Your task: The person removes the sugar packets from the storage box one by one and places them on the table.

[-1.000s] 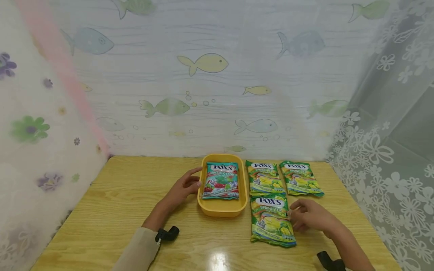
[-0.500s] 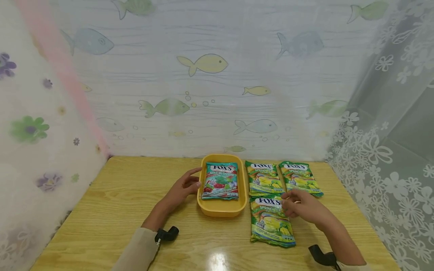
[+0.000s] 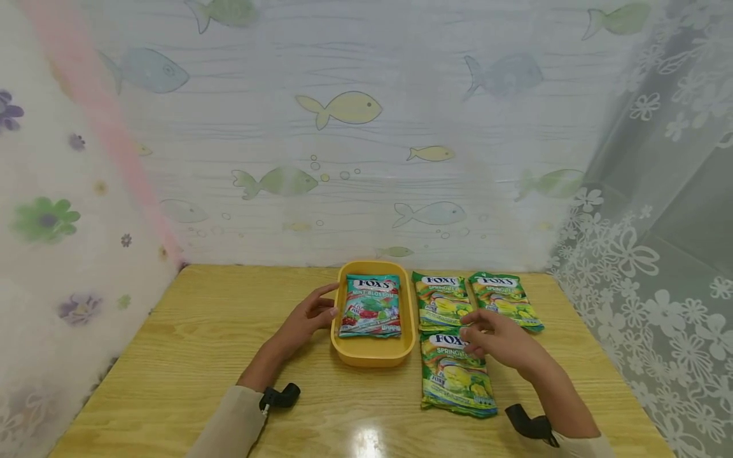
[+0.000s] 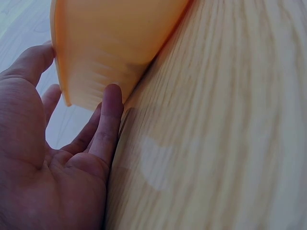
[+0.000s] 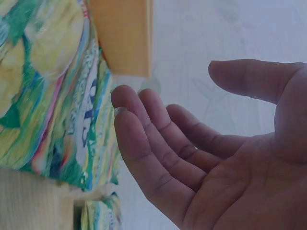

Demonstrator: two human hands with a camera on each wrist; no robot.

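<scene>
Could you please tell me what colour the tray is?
The tray is yellow, best seen in the head view.

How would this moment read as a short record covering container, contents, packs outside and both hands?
Container: yellow tray, on a wooden table
Contents: one Fox's Mint Blossom pack
Outside: three green Fox's Spring Tea packs, right of the tray
Left hand: touching the tray's left side
Right hand: over the top of the front green pack, holding nothing

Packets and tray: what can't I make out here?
Head view: logo of the nearest packet, partly behind the right hand.
Head view: floor of the tray under the mint packet, which hides it.
Left wrist view: rest of the tray, cut off by the top edge.
</scene>
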